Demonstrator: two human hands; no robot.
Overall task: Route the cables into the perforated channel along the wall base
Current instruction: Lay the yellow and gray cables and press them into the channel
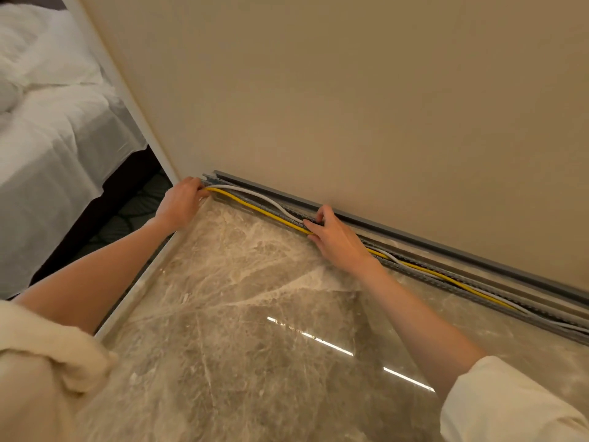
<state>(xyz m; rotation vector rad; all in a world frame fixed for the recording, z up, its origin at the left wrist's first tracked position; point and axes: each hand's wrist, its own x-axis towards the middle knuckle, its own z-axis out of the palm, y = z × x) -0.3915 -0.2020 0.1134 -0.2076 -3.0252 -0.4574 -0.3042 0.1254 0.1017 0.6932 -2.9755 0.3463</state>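
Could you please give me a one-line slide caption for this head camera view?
Both hands, left hand and right hand, press yellow cable and white cable into the perforated channel.

A grey perforated channel (446,275) runs along the base of a beige wall (350,90) on a glossy marble floor (255,314). A yellow cable (255,209) and a white cable (255,193) lie along it. The left hand (181,202) pinches the cables at the channel's end, near the corner. The right hand (334,237) presses them down farther along. A white bed (54,122) stands at left.
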